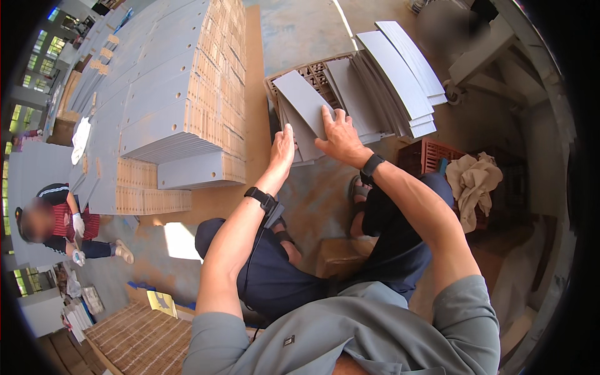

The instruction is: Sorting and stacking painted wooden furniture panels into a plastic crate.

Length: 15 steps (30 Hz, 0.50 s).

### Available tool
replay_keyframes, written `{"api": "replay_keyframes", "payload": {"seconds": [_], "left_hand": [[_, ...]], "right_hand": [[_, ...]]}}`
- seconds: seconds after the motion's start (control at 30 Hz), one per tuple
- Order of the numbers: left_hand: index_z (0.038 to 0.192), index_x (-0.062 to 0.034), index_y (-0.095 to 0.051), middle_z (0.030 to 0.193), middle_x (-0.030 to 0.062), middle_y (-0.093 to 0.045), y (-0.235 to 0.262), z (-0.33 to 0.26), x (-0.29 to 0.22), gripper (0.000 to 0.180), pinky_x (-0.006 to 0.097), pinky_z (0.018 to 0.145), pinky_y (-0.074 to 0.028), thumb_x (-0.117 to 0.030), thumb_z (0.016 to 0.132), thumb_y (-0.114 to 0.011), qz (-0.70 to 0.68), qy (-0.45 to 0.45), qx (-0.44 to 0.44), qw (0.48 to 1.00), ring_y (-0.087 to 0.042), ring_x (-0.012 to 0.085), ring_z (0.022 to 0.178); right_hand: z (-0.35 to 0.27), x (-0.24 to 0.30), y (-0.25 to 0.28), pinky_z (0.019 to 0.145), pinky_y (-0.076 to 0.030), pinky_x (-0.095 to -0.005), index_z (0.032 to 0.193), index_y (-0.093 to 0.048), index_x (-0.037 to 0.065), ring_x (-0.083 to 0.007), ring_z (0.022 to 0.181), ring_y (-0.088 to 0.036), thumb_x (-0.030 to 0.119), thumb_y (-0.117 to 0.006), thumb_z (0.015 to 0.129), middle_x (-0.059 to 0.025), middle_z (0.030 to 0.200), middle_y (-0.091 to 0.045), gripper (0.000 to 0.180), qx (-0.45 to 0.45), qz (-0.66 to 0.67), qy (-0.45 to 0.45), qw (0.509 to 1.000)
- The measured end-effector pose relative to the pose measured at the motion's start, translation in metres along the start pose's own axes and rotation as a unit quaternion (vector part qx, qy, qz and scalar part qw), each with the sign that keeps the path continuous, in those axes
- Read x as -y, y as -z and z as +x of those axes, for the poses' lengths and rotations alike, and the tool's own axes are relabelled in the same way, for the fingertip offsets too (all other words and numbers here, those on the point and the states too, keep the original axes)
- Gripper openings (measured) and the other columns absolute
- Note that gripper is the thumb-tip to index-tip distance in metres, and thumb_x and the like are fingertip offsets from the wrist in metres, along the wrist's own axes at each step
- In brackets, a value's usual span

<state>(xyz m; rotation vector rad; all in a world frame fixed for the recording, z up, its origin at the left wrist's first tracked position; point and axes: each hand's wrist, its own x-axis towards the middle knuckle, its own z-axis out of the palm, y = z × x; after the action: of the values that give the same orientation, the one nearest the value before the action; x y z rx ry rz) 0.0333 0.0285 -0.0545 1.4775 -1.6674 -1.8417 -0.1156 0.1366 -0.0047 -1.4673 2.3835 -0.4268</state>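
Note:
A narrow grey board [305, 94] lies aslant over a brown slatted crate [320, 80]. My right hand [340, 137] has its thumb and fingers at the board's near right edge, gripping it. My left hand [283, 150] is held edge-on with its fingers straight, beside the near left end of the boards. Whether it touches them I cannot tell. More grey boards [350, 87] lean in the crate under and right of the top one. A fanned row of lighter boards [397, 75] stands at its right side.
Large stacks of grey boards with drilled edges [215, 94] rise at the left. A red crate [425, 156] with a crumpled beige cloth [473, 181] sits right of my knee. A cardboard box [340, 257] is between my legs. Another person [59, 219] is at the far left.

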Motion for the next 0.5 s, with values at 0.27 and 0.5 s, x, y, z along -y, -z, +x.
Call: {"api": "replay_keyframes", "payload": {"seconds": [0.27, 0.5], "left_hand": [[0.106, 0.0014, -0.048, 0.094, 0.0134, -0.055, -0.002, 0.015, 0.016, 0.057, 0.043, 0.08, -0.046, -0.054, 0.103, -0.036, 0.094, -0.065, -0.016, 0.993, -0.055, 0.0238, 0.088], [0.097, 0.01, -0.059, 0.08, 0.0217, -0.063, -0.01, 0.015, 0.019, 0.061, 0.044, 0.076, -0.048, -0.047, 0.104, -0.039, 0.088, -0.106, -0.045, 0.989, -0.062, 0.0289, 0.08]], "right_hand": [[0.004, -0.044, 0.018, 0.096, -0.048, -0.0558, 0.143, -0.04, -0.006, -0.0463, 0.127, -0.046, 0.031, -0.072, 0.083, -0.0298, 0.138, -0.045, 0.077, -0.196, -0.209, 0.033, 0.958], [0.016, -0.017, -0.025, 0.098, -0.049, -0.0481, 0.126, -0.05, -0.008, -0.0453, 0.114, -0.059, 0.034, -0.07, 0.084, -0.0323, 0.122, -0.057, 0.063, 0.124, 0.092, -0.045, 0.987]]}}
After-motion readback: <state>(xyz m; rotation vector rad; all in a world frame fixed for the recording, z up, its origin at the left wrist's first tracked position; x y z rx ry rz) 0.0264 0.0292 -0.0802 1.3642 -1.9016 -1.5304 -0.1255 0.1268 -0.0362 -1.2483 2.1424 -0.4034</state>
